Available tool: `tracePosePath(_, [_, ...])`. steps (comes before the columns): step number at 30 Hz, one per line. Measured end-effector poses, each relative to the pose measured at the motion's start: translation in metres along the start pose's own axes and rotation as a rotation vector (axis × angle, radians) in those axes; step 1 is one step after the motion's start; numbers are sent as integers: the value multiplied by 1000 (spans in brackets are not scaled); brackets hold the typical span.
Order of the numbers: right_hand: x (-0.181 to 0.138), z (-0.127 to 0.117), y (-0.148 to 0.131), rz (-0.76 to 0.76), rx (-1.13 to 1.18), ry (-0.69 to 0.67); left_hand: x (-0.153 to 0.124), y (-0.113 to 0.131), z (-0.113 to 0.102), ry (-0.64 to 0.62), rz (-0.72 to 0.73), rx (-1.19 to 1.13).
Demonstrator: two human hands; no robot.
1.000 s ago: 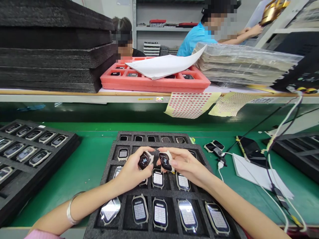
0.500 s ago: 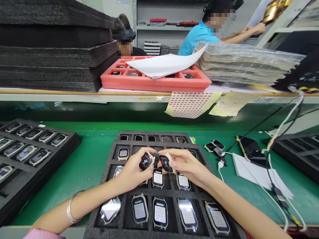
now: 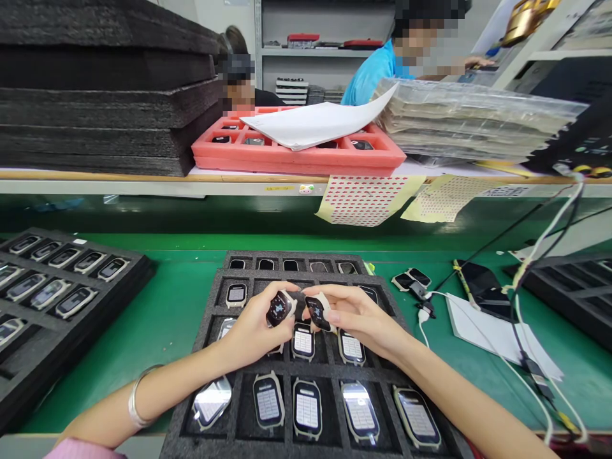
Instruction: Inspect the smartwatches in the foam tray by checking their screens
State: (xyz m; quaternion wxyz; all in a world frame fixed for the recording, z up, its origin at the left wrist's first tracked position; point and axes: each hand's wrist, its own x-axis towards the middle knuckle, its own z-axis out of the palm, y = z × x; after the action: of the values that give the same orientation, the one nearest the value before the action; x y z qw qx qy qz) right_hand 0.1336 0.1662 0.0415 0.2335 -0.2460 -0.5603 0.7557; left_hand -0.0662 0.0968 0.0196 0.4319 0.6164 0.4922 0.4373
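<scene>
My left hand (image 3: 253,331) is closed around a small smartwatch body (image 3: 279,308) with a dark lit screen. My right hand (image 3: 356,317) grips a second watch body (image 3: 317,312) of the same kind. Both are held side by side, screens up, just above a black foam tray (image 3: 217,290). Several more watch bodies with lit white screens, such as one watch (image 3: 306,409) in the front row, lie in the tray's pockets below my hands.
Another black foam tray (image 3: 122,287) of watches sits at the left, and a third tray (image 3: 574,299) at the right. Cables (image 3: 540,255), a phone (image 3: 480,287) and paper lie right of the middle tray. A raised shelf holds a red tray (image 3: 296,159), stacked black foam and bagged parts. Two people work behind it.
</scene>
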Motion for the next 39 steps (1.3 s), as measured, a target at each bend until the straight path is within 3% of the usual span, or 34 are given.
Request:
tracePosePath(19, [-2,-1,1,28,63,-61,-1,1,0,8,-36,8])
tracePosePath(26, [1,-2,-3,26,93,-134,3,-6,3,-4,-138,-284])
tracePosePath(33, [0,-3,3,-21,-118,-102,5,-3,1,61,-238,-639])
tracePosePath(39, [-3,-6,0,-72,-439,-50,3,-4,0,68,-234,-697])
